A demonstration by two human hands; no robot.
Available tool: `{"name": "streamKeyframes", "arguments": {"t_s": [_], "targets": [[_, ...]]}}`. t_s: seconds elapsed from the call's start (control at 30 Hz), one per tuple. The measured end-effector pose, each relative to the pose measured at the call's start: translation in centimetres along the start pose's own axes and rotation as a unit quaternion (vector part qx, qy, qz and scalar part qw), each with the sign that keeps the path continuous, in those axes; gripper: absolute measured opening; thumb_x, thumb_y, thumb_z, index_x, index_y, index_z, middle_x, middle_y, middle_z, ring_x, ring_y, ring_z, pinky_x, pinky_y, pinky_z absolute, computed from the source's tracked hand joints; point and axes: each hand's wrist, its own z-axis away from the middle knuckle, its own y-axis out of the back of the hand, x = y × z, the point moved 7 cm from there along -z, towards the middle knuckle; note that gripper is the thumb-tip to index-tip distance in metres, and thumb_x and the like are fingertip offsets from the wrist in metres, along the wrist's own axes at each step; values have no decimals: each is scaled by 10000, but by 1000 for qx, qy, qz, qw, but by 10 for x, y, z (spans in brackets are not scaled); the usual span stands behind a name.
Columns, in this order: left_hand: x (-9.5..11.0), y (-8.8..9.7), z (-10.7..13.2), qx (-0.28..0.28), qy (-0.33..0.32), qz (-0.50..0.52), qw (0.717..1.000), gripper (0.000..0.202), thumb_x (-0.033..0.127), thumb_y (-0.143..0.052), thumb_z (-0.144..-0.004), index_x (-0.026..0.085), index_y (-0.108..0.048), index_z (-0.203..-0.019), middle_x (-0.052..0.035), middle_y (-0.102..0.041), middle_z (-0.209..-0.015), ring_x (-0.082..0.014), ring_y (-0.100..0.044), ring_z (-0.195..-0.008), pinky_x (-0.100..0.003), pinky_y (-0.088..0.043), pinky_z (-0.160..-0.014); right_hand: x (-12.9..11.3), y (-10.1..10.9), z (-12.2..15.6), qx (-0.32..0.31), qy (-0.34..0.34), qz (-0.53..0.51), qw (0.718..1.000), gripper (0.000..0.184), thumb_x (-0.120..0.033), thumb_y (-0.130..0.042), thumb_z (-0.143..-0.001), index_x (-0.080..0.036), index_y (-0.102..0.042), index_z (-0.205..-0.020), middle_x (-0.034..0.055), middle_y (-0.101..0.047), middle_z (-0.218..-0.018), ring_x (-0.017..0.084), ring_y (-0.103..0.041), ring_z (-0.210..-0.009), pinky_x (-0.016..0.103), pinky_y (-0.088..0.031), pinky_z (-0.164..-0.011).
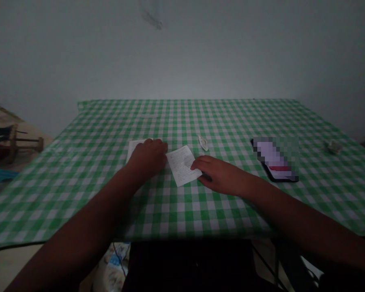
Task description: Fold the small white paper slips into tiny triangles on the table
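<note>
A small white sheet of paper (179, 160) with lines of printed text lies at a slant on the checked cloth. My right hand (219, 174) is closed at its right-hand corner, fingertips on top of the paper and the thumb low beside the edge. To the left, my left hand (149, 156) is curled with its fingers together, over another white paper (132, 147). Most of that paper is hidden under the hand, and whatever the left fingers hold cannot be made out. Just behind the printed sheet lies a small whitish folded scrap (202, 142).
A green and white checked tablecloth (182, 219) covers the table, which meets a pale wall (231, 52). On the right lies a phone (272, 160) with a blurred screen. Farther right sits a small clear object (333, 147). Wooden furniture (15, 142) stands at left.
</note>
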Motion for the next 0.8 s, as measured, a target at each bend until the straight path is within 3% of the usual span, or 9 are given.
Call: {"name": "streamKeyframes", "arguments": {"t_s": [0.13,0.27,0.57,0.8], "targets": [[23,2,-1,43,-84,130,987,254,121,-488,-868,144,-638,-1072,-118,-661,-1140,-257,-609,-1072,-401,-498,-954,-1,2,-1,-4,0,7,1000,224,-123,-571,-896,-161,-637,-1107,120,-664,-1112,234,-614,-1071,421,-522,-963],[39,-5,1,23,-160,185,969,275,110,-495,-885,154,-631,-1120,-87,-655,-1199,-219,-571,-1173,-369,-452,-1060,-4,8,-5,-21,14,1,1000,124,-149,-543,-929,-159,-660,-969,108,-682,-1011,222,-627,-978,405,-523,-912],[56,-1,11,-35,-266,215,939,165,247,-592,-918,188,-723,-999,-60,-668,-1047,-195,-619,-986,-342,-481,-941,7,26,-4,12,-11,17,1000,109,-187,-525,-951,-174,-616,-1010,89,-647,-1012,215,-607,-953,388,-512,-869],[64,4,18,-55,-295,274,913,188,157,-543,-907,156,-695,-1019,-72,-667,-1026,-182,-635,-958,-321,-487,-908,9,25,-5,33,-11,14,999,108,-198,-523,-961,-174,-617,-1010,85,-625,-1001,212,-601,-949,379,-515,-858]]}}
